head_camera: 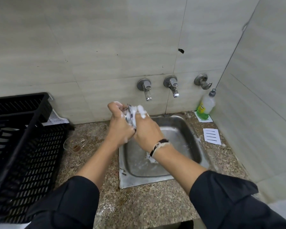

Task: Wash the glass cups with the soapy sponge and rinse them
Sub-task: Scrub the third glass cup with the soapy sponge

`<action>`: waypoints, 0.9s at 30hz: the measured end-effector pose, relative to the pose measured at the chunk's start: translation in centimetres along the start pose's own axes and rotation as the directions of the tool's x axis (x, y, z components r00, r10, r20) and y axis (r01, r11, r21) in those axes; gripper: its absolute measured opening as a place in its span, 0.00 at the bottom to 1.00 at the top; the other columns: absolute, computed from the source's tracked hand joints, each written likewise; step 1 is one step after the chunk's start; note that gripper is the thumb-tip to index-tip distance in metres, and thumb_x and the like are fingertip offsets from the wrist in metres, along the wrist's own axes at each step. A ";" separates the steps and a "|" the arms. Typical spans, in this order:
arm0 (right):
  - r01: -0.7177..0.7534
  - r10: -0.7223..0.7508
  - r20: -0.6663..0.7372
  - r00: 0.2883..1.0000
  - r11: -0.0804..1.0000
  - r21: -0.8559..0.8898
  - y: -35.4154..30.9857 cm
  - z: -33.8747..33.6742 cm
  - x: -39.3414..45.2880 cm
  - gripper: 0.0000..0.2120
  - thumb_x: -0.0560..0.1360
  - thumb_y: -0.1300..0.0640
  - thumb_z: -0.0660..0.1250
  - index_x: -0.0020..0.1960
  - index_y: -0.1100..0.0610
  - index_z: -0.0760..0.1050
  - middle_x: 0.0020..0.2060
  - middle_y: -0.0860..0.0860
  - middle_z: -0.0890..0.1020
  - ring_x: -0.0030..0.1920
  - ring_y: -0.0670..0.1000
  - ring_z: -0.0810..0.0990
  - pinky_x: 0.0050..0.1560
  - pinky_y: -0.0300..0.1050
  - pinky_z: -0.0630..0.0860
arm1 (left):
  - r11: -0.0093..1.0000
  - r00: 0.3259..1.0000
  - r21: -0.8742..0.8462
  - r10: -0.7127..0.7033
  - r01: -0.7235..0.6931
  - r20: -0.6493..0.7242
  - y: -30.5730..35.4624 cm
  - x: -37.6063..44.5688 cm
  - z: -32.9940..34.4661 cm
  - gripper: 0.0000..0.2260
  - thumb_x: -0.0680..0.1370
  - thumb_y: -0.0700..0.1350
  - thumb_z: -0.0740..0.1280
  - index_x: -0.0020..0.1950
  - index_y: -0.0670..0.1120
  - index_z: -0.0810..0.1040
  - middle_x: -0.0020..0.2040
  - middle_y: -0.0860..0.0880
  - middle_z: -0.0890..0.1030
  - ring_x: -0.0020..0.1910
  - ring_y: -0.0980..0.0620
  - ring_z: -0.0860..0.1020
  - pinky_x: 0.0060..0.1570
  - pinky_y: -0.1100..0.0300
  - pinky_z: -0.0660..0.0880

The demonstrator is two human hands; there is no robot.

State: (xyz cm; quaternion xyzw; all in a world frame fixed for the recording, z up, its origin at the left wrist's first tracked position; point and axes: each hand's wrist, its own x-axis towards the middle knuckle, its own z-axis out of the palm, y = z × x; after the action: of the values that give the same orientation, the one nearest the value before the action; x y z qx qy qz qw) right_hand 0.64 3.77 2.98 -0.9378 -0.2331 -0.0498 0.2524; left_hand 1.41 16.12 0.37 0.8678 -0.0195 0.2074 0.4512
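Note:
Above the back left corner of the steel sink [185, 129], both hands meet around a glass cup [131, 117] coated in white foam. My left hand [120, 124] grips the cup from the left, fingers curled round it. My right hand [147, 129] presses against the cup's right side, its foam-covered fingertips curled on a soapy sponge [141, 110] that is mostly hidden by suds. A second clear glass cup [74, 143] with brown residue sits on the granite counter left of the sink.
Two wall taps [146, 90] [172, 87] hang just behind the hands; no water runs. A dish soap bottle [206, 104] stands in the back right corner, with a white soap dish [211, 136] right of the sink. A black plastic crate [23, 146] fills the left counter.

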 end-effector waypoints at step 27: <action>-0.354 0.378 0.141 0.915 0.586 0.729 1.8 3.1 0.6 0.09 0.72 0.57 0.66 0.51 0.54 0.81 0.44 0.49 0.85 0.44 0.50 0.82 0.46 0.46 0.78 | 0.706 0.906 -0.700 -0.360 0.109 -0.223 0.4 0.8 1.7 0.23 0.61 0.53 0.69 0.51 0.50 0.64 0.48 0.47 0.73 0.42 0.54 0.75 0.42 0.63 0.74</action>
State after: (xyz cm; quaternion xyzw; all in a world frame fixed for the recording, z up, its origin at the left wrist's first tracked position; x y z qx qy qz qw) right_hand 1.96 4.20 -0.40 -0.7796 -0.0312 0.0883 0.6193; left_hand 2.66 14.66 0.10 0.5906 0.0982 0.2740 0.7527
